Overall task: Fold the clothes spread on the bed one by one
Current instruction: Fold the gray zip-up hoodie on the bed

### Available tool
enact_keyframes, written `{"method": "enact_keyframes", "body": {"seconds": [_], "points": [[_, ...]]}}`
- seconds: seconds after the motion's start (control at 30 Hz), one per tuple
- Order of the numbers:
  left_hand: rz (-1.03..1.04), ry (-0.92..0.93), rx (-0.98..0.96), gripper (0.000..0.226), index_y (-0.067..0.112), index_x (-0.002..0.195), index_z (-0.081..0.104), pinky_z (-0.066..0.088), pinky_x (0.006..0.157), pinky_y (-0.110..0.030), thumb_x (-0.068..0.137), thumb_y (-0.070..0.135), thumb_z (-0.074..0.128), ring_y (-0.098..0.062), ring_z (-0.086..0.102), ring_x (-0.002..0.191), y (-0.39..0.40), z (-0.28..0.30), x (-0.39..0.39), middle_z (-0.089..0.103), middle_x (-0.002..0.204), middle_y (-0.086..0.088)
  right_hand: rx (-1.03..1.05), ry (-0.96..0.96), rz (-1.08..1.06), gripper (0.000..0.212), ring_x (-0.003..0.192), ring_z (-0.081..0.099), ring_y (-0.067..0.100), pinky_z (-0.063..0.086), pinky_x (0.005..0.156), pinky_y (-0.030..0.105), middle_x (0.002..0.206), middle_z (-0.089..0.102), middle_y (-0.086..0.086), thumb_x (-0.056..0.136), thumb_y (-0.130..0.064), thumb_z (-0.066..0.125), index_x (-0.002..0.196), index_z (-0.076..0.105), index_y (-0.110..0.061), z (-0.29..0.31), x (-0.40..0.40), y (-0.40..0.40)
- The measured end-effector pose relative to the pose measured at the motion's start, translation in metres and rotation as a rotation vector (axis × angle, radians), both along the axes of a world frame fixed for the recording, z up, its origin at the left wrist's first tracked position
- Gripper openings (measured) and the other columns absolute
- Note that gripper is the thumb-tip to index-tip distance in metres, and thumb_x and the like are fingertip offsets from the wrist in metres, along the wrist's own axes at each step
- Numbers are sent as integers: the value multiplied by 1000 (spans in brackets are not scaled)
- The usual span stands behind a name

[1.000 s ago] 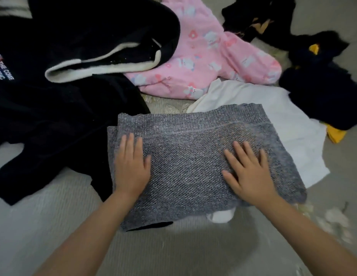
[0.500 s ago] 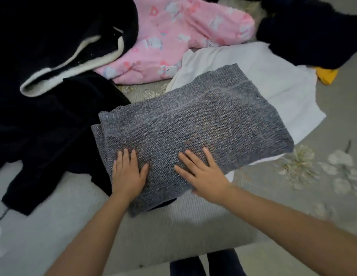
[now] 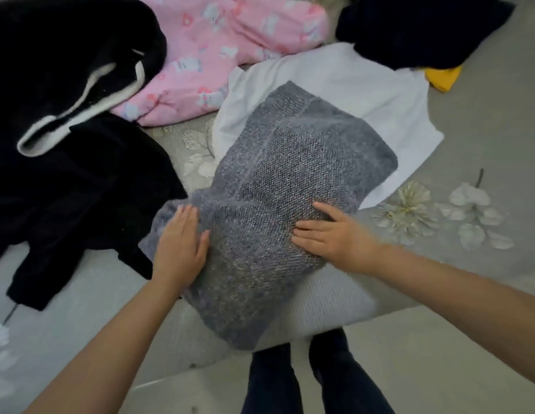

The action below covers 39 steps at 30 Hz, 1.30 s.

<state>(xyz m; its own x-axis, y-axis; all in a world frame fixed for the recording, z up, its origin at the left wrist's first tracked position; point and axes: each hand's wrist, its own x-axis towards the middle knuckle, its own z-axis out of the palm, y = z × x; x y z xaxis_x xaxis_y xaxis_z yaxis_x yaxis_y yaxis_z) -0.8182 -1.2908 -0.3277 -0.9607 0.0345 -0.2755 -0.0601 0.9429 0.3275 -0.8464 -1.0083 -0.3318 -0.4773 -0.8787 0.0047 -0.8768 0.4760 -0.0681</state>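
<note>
Pressing flat, the left hand (image 3: pixel 178 246) and right hand (image 3: pixel 335 237) rest with straight fingers on the folded grey knit (image 3: pixel 278 198), gripping nothing. It overhangs the bed (image 3: pixel 484 138) edge and partly covers a white garment (image 3: pixel 349 85). Unpinched, it could slide off or unfold.

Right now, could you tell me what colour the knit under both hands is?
Heathered grey; the knit shows best in the head view.

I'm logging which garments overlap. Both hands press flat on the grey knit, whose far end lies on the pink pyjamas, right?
Not quite. In the head view the far end of the grey knit lies on the white garment, not the pink pyjamas. The left hand and right hand do press flat.
</note>
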Motion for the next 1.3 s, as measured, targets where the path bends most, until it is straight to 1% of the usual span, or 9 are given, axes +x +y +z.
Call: {"method": "enact_keyframes", "body": {"seconds": [0.17, 0.3, 0.47, 0.57, 0.67, 0.77, 0.87, 1.07, 1.3], "points": [[-452, -26, -61, 55, -8, 137, 28, 19, 111, -47, 86, 5, 45, -42, 22, 136, 105, -12, -2, 25, 145, -27, 369, -61, -2, 51, 102, 65, 22, 43, 83, 63, 101, 72, -4, 51, -1, 86, 97, 73, -19, 42, -14, 150], [-686, -97, -220, 60, 14, 146, -1, -1, 114, -39, 96, 18, 32, -22, -8, 142, 181, -44, -5, -7, 155, -6, 732, -283, -603, 41, 143, 10, 17, -10, 111, 45, 151, 27, -3, 99, -18, 35, 140, 37, -22, 24, -33, 220], [-670, -49, -346, 64, 9, 146, 12, 21, 109, -41, 92, 18, 45, -21, 13, 141, 221, -47, -12, 14, 153, -9, 514, -408, -878, 56, 143, -3, 26, -1, 113, 49, 156, -1, 10, 98, -20, 31, 147, 5, -14, -34, 27, 186], [-853, 196, -415, 71, 5, 116, 61, 51, 72, -31, 52, 24, 83, -25, 65, 95, 215, -35, -18, 66, 107, -14, 255, -430, -1058, 64, 143, 3, 30, -6, 112, 52, 155, 5, 14, 95, -45, 36, 146, 16, -12, -51, 96, 142], [-1051, 373, -467, 70, 13, 113, 65, 54, 72, -37, 47, 24, 84, -27, 66, 96, 205, -39, -34, 68, 108, -10, 208, -391, -1144, 95, 127, 41, 39, 24, 98, 66, 138, 42, 23, 61, -69, 65, 131, 49, -8, -62, 143, 93], [-1201, 269, -596, 108, 23, 144, -4, 12, 108, -56, 69, 41, 72, -32, 6, 139, 201, -49, -54, -1, 152, -10, 272, -452, -1295, 107, 113, 56, 35, 41, 81, 65, 124, 58, 20, 30, -70, 78, 118, 62, -12, -70, 151, 65], [-1297, 87, -713, 123, 16, 109, -56, -32, 92, -52, 76, 63, 53, -33, -50, 110, 198, -68, -71, -58, 117, -13, 268, -554, -1410, 101, 111, 58, 36, 41, 78, 67, 122, 59, 21, 30, -61, 84, 116, 63, -12, -78, 144, 57], [-1295, -26, -510, 106, 16, 137, -28, -33, 96, -47, 76, 73, 37, -27, -35, 132, 209, -82, -82, -34, 145, -6, 275, -338, -1544, 79, 101, 62, 40, 42, 80, 64, 111, 62, 29, 40, -17, 91, 112, 63, -1, -91, 126, 54], [-1329, 142, -507, 100, 17, 133, -28, -32, 97, -46, 82, 53, 50, -30, -31, 130, 207, -86, -85, -9, 154, -13, 47, -107, -1658, 61, 98, 63, 41, 42, 78, 64, 109, 64, 27, 47, 12, 79, 105, 66, 5, -91, 126, 49]]}}
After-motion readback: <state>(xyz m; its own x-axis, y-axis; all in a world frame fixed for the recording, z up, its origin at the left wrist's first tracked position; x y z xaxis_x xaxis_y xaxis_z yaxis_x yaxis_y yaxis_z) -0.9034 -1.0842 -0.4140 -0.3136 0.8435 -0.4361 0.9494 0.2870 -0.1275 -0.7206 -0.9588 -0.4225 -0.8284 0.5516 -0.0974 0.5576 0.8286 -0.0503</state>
